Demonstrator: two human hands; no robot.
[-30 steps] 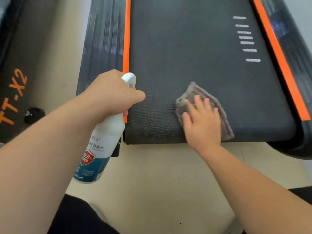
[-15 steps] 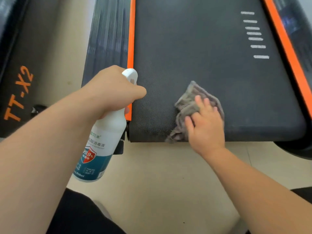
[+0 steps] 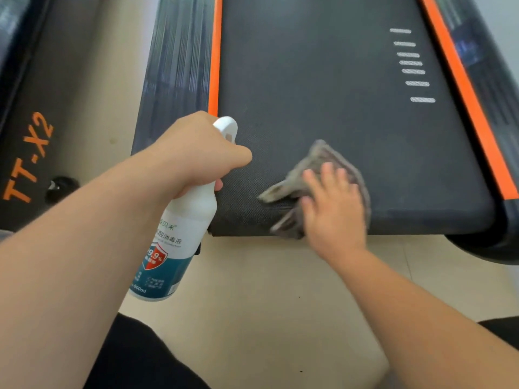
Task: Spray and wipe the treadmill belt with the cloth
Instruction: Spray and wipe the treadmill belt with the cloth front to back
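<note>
The wiping is under way at the near end of the treadmill belt (image 3: pixel 323 80). The right hand (image 3: pixel 334 209) lies flat on the grey cloth (image 3: pixel 323 154), fingers fairly straight, pressing it onto the belt just short of the near edge. Its grip is not closed round anything. The cloth is bunched and blurred, with a loose corner trailing to the left, so it is probably mid-stroke, though the direction cannot be told.

The left hand (image 3: pixel 196 153) has its grip wrapped tight round the neck of the white spray bottle (image 3: pixel 179 237). It holds the bottle above the near left corner, beside the orange strip (image 3: pixel 214 51), with the nozzle pointing out over the belt.

Judging from this, only a small near patch is being covered. The long far stretch past the white dashes (image 3: pixel 412 71) shows no sheen or streaks, so most of the spraying and wiping looks yet to be done. The bottle in hand suits that.
</note>
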